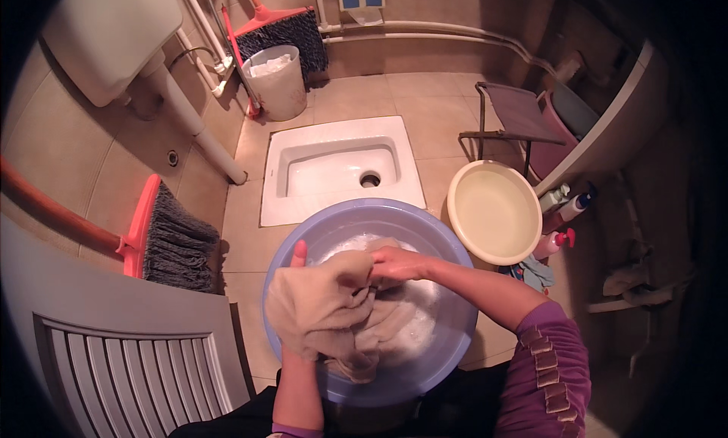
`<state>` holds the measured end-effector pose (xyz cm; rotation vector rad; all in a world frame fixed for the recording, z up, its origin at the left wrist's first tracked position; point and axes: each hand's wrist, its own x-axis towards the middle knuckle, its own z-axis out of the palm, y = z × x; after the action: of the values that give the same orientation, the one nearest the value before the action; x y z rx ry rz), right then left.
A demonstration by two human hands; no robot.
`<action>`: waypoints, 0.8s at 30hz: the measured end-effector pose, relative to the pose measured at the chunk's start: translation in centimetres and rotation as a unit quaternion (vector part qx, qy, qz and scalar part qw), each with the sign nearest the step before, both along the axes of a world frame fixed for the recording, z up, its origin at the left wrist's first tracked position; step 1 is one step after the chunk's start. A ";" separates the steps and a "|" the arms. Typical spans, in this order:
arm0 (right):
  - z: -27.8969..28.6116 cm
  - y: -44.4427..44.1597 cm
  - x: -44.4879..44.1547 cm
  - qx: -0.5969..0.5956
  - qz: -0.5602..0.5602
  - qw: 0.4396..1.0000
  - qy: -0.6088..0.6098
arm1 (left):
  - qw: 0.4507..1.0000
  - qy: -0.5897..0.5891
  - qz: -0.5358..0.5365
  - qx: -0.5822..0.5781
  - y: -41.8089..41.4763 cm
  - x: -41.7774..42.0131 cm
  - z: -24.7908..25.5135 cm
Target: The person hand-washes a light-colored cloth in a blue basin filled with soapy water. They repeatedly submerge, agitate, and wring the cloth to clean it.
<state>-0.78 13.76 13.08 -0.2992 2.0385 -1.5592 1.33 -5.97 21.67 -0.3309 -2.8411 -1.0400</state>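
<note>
A wet beige cloth [324, 296], perhaps a garment, is draped over my left hand [300, 252], of which only a thumb tip shows above the fabric. Fingers of my right hand [401, 263] grip the cloth's upper right edge. Both hands are over a large blue plastic basin [455, 347] in front of my legs. Part of the cloth hangs down into the basin, where white suds [418, 333] float on the water. Folds of fabric hide most of the left hand and its fingers.
A cream basin [455, 222] of water stands to the right beside pump bottles [550, 243]. Beyond the blue basin lies a white squat toilet [273, 193]. A folding stool [520, 114], waste bin [278, 94] and mop [179, 242] surround the floor; a louvred door [131, 301] is at left.
</note>
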 end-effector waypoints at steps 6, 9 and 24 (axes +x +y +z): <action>-2.3 2.4 -0.9 -0.272 -0.245 0.920 -0.140 | 0.994 0.005 0.024 0.107 -1.5 -1.4 -0.6; 0.6 2.2 -1.3 -0.245 -0.283 0.920 -0.115 | 0.992 -0.003 0.020 0.126 -1.7 -1.5 -1.2; 3.5 3.3 -0.2 0.071 0.016 0.986 -0.153 | 0.957 -0.095 -0.108 0.251 -3.0 -2.3 -6.7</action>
<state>-0.99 17.06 16.62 -0.0358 1.8807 -1.3387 -0.99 -8.93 14.92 -0.5199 -2.5986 -1.8725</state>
